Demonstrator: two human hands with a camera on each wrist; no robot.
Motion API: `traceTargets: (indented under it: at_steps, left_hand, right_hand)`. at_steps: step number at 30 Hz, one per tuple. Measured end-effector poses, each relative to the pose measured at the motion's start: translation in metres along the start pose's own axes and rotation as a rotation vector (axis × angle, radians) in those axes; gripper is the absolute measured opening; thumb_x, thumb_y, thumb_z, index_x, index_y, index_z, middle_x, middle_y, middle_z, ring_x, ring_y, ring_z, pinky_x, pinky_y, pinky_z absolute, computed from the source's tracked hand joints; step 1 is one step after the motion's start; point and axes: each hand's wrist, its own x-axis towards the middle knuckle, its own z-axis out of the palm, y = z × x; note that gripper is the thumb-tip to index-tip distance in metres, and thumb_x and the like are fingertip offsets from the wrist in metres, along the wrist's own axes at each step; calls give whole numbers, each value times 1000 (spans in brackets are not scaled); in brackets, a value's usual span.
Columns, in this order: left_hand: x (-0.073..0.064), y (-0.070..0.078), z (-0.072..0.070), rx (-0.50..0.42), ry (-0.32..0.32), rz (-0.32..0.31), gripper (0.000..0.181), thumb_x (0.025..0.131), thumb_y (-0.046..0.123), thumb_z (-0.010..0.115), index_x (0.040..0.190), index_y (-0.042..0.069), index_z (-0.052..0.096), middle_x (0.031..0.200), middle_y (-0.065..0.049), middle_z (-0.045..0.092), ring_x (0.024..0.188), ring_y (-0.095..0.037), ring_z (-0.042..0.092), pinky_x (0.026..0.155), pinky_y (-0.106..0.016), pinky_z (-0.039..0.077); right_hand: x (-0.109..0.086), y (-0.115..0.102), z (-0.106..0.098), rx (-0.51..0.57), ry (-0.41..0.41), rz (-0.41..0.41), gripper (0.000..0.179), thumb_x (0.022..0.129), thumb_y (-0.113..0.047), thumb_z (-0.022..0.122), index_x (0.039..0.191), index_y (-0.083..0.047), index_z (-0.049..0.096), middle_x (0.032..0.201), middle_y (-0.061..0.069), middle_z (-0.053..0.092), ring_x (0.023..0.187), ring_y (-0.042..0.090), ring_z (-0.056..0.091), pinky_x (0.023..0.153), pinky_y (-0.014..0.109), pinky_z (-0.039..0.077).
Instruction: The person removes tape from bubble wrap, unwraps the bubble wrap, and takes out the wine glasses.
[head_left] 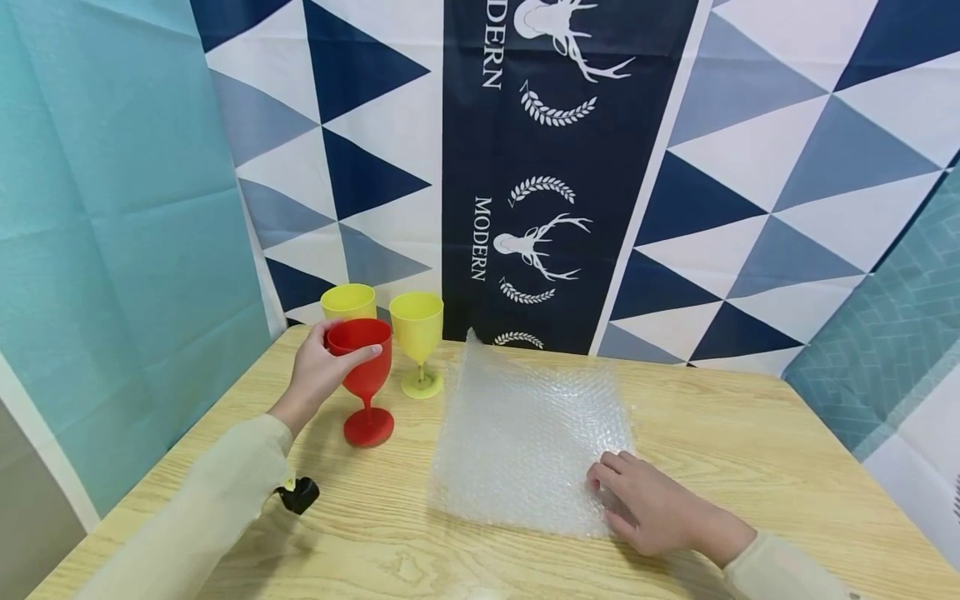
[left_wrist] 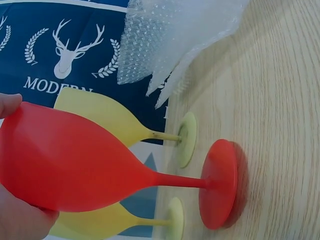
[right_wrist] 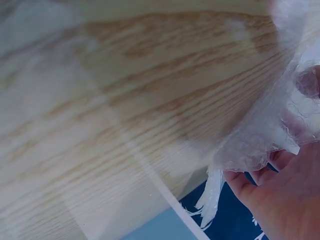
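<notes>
My left hand (head_left: 324,367) grips a red plastic goblet (head_left: 366,375) around the upper part of its bowl, thumb on the near side and fingers behind. The goblet is upright, its round foot (left_wrist: 218,184) close over the table with a shadow beside it in the left wrist view. At the right edge of a clear bubble wrap sheet (head_left: 525,442), my right hand (head_left: 652,504) holds the wrap with curled fingers. In the right wrist view the wrap (right_wrist: 245,150) passes between the thumb and fingers.
Two yellow goblets stand behind the red one: one yellow goblet (head_left: 417,329) to its right, another yellow goblet (head_left: 348,297) partly hidden by it. Patterned cloth (head_left: 525,167) hangs behind the wooden table (head_left: 360,533). A small black device (head_left: 300,495) hangs at the left wrist.
</notes>
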Motion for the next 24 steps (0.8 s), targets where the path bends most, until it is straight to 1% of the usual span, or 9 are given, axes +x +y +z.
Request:
traceTargets:
  at_steps: [10, 17, 24]
  left_hand:
    - [4, -2, 2, -14, 10, -8, 83, 86, 32, 68, 150, 10, 22, 150, -16, 37, 136, -34, 37, 104, -48, 47]
    - [4, -2, 1, -16, 7, -4, 82, 86, 31, 69, 150, 9, 22, 150, -17, 36, 136, -34, 36, 105, -49, 46]
    - [3, -4, 2, -12, -21, -8, 84, 87, 31, 68, 151, 10, 18, 151, -17, 34, 137, -35, 34, 105, -49, 46]
  right_hand:
    - [0, 1, 1, -32, 60, -23, 31, 74, -16, 70, 102, -19, 56, 95, -13, 51, 84, 0, 42, 73, 26, 45]
    - [-1, 1, -1, -5, 48, -11, 29, 77, -17, 70, 103, -20, 56, 96, -14, 51, 84, -1, 40, 72, 23, 43]
    - [-3, 0, -1, -9, 69, -18, 30, 76, -17, 70, 103, -19, 57, 95, -13, 50, 82, -2, 38, 71, 20, 41]
